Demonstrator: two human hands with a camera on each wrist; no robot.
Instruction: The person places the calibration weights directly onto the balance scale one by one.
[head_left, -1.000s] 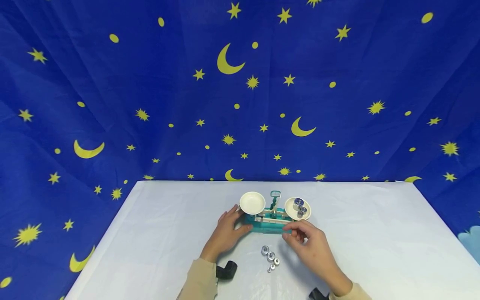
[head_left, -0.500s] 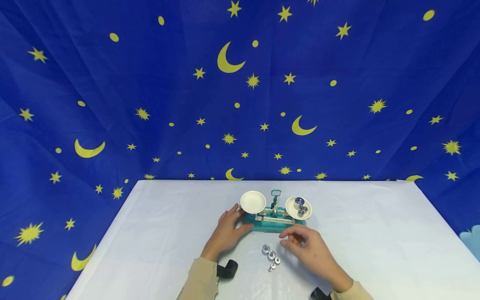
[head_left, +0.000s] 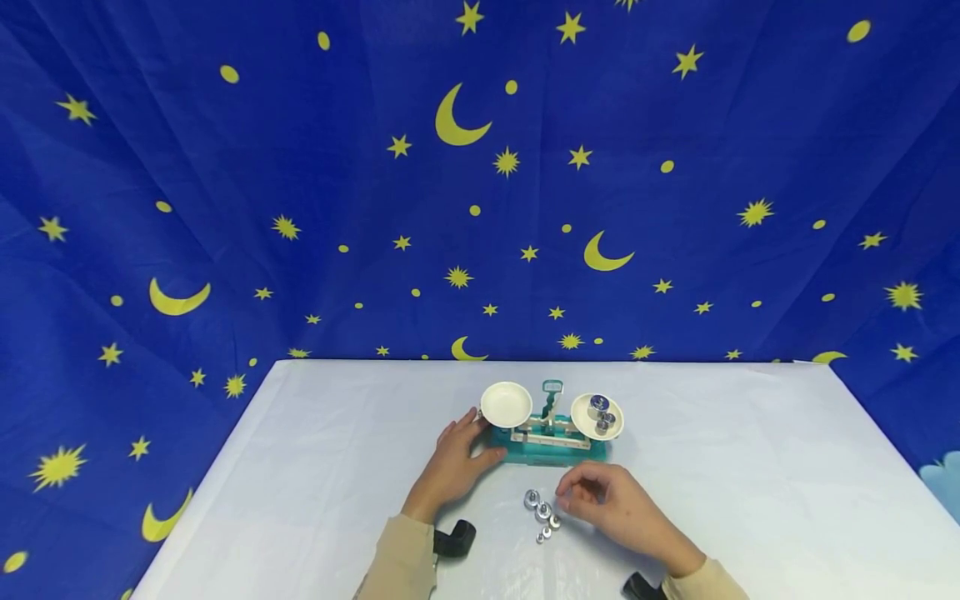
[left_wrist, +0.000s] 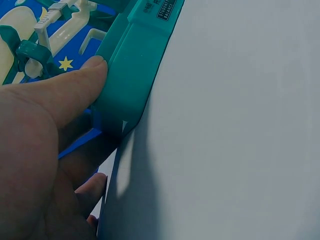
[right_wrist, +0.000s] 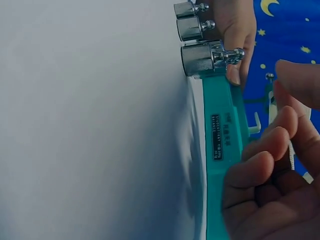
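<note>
A teal two-pan balance scale [head_left: 555, 457] stands on the table. My left hand [head_left: 450, 467] grips its left end; in the left wrist view the thumb [left_wrist: 90, 82] lies on the teal base [left_wrist: 132, 65] and other fingers reach round its end. The left pan [head_left: 506, 406] is bare. On the right pan [head_left: 582, 423] sit a larger metal weight [head_left: 598, 405] and smaller ones. My right hand [head_left: 618, 508] hovers just right of several metal weights [head_left: 543, 512] lined up before the scale. Its fingers [right_wrist: 250, 170] curl loosely, with nothing visible between thumb and index.
White sheeting covers the table [head_left: 337, 433]. Behind it hangs a blue cloth [head_left: 375, 208] with yellow stars and moons. Black camera mounts [head_left: 454, 540] sit on both wrists, the left one close to the row of weights.
My right hand has drawn back from the scale's front edge toward the row of weights. My left hand stays on the scale, and the weights have not moved.
</note>
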